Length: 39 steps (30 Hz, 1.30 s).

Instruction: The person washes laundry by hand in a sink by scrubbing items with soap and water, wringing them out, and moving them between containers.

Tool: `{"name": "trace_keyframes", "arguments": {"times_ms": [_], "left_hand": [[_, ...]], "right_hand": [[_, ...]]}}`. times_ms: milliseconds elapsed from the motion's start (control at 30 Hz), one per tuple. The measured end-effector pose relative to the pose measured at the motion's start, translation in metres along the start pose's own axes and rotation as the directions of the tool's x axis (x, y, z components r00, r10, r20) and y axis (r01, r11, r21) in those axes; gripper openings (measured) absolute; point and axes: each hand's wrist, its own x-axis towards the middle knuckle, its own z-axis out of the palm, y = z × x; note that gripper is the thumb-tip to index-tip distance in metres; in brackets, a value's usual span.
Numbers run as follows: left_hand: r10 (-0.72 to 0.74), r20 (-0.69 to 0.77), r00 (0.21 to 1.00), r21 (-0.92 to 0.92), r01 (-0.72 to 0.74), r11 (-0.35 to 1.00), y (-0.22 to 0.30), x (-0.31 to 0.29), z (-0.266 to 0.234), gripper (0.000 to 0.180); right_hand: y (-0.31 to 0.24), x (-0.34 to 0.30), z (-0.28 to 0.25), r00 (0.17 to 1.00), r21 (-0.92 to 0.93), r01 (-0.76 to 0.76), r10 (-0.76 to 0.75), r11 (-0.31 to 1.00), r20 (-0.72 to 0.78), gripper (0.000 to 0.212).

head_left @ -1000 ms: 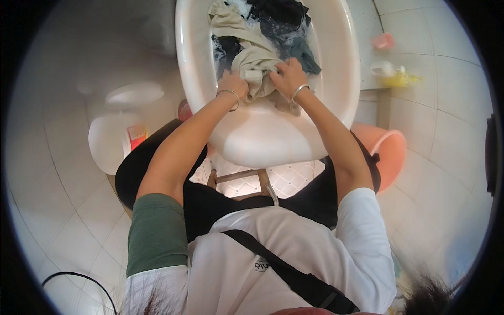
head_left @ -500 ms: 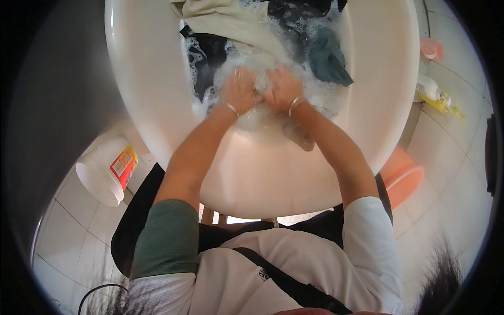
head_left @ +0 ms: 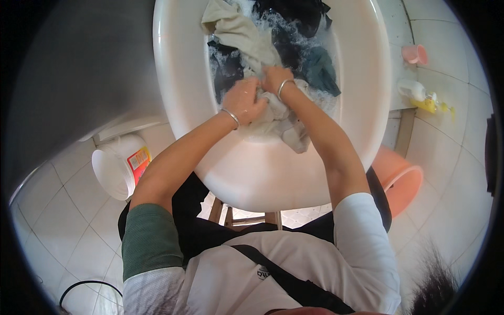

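Note:
A wet cream garment (head_left: 239,32) stretches from the far left of the suds to a bunched heap under my hands. My right hand (head_left: 276,79) is closed round a part of it, fingertips partly hidden in the folds. Close beside and slightly nearer, my left hand (head_left: 245,101) curls its fingers onto the same cloth, thumb bent toward the right hand. The cloth's near end (head_left: 295,137) lies on the sloping wall of the pale basin (head_left: 262,181). Dark garments (head_left: 296,16) and a dark teal cloth (head_left: 319,71) soak in foamy water around it.
On the left a white tub (head_left: 113,167) with a red and yellow label lies tipped on the tiles. Right of the basin are a coral bucket (head_left: 401,181), a pink cup (head_left: 415,54) and a white and yellow bottle (head_left: 417,94). A wooden stool (head_left: 247,218) shows below the basin.
The view has shifted, so the basin sits further right. My hands have risen from the foam, the left drawn slightly nearer, and more bunched cream cloth shows beneath them.

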Motion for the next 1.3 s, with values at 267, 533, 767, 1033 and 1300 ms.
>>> {"name": "trace_keyframes", "arguments": {"times_ms": [267,533,767,1033,1300], "left_hand": [[-0.146,-0.399,0.905,-0.12,0.106,0.987,-0.035,0.047,0.03,0.059],[0.09,-0.04,0.995,-0.107,-0.094,0.99,0.023,-0.015,0.083,0.033],[-0.007,-0.498,0.867,0.008,0.013,1.0,-0.005,-0.004,0.026,0.039],[0.052,-0.181,0.982,0.194,-0.017,0.981,0.016,-0.049,0.102,0.043],[-0.324,0.035,0.945,0.105,0.319,0.942,-0.027,0.034,0.105,0.028]], "right_hand": [[0.005,-0.108,0.005,0.844,0.337,0.536,-0.483,0.774,-0.233,0.012],[0.02,-0.029,0.003,0.815,0.248,0.33,-0.142,0.911,-0.562,0.034],[0.015,-0.067,0.024,0.832,0.172,0.499,-0.414,0.849,-0.37,0.02],[0.024,-0.137,0.052,0.763,0.184,0.486,-0.312,0.854,-0.567,0.01],[0.032,-0.029,0.063,0.972,0.171,0.067,-0.026,0.983,-0.232,0.028]]}}
